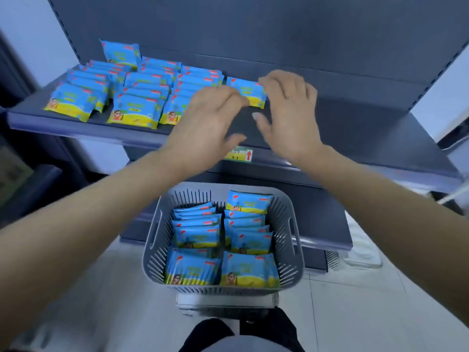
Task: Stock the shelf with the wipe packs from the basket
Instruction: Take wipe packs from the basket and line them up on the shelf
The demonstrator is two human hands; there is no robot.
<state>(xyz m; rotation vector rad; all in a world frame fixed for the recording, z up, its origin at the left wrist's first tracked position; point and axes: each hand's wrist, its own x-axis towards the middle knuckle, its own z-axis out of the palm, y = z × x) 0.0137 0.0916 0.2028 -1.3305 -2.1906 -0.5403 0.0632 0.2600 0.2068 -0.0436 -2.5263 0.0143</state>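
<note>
Left hand [203, 120], right hand [286, 110]: fingers [236, 97] loosely spread, gripping nothing. Tips flank one wipe pack [247, 91] lying on the shelf [342, 128]; contact unclear through blur. Left of the fingers: stocked rows [137, 97], overlapping. Below the wrists: basket [291, 250], many packs inside. Risk: a sideways nudge skews the pack or knocks the neighbouring leaning row.

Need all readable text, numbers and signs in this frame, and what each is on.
"29", faint, likely reading: price tag on the front edge of the shelf, beside a red up arrow.
Print above the number on that tag: too blurred to read.
Wipe packs on the shelf and those in the basket: red logo and lettering, too blurred to read.
</note>
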